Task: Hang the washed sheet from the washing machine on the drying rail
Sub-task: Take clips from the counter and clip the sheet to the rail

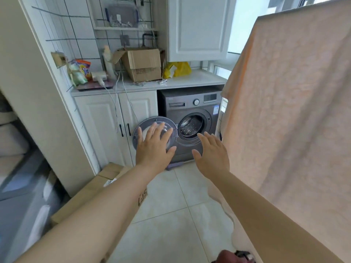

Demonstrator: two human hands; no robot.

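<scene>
Pale peach textured sheet already drapes over the rail, right of frame. Left hand and right hand both spread, empty. Probably damp, heavy, floppy; I'd grab the top edge.

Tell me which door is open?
The round washing machine door, swung left beside the drum. The white cupboard doors under the counter and the wall cabinet door are shut.

The pale, glossy tiled floor is carrying a grey front-loading washing machine just beyond both fingertips, while flattened brown cardboard boxes are lying on it under the left forearm, against the white cabinet.
</scene>
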